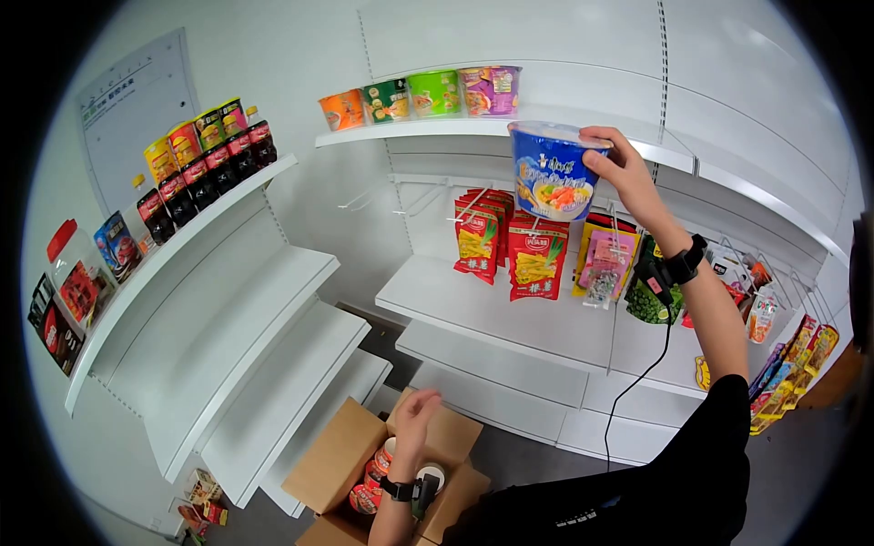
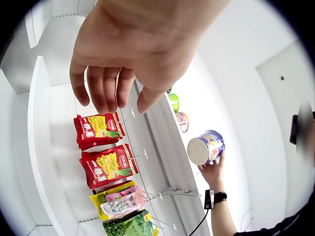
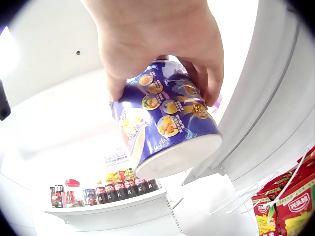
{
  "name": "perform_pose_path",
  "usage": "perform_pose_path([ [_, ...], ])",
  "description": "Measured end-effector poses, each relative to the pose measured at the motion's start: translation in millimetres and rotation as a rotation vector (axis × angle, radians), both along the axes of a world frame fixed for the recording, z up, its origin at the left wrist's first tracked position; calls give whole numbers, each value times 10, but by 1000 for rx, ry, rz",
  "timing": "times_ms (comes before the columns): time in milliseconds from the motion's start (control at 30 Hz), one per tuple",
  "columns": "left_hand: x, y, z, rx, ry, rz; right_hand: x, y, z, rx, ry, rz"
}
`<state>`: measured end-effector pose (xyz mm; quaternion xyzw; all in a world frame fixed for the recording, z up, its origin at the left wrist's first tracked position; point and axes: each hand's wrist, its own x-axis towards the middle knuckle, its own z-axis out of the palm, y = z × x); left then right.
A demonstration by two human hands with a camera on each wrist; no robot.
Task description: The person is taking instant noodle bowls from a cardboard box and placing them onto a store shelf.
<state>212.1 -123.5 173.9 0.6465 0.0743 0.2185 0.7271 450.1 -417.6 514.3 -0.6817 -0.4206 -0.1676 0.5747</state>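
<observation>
My right hand [image 1: 628,177] grips a blue noodle tub [image 1: 553,173] near its rim, in front of the upper shelf's edge. In the right wrist view, thumb and fingers of the hand [image 3: 160,44] lie on either side of the tub [image 3: 167,115], its white base tilted toward the camera. Four tubs, orange, dark green, light green and purple [image 1: 490,91], stand in a row to its left on that shelf. My left hand [image 1: 415,420] holds nothing above the open carton; its fingers hang loosely bent in the left wrist view [image 2: 133,54].
An open carton [image 1: 341,455] on the floor holds several red tubs. Red snack bags [image 1: 539,259] and other packets hang on hooks below the upper shelf [image 1: 601,135]. Bottles and cans stand on the left shelf [image 1: 182,241]. A black cable [image 1: 628,391] hangs from my right wrist.
</observation>
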Motion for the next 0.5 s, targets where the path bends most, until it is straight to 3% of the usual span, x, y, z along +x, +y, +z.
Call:
perform_pose_path([
  [500, -64, 6, -70, -43, 29, 36, 267, -94, 561, 19, -72, -122],
])
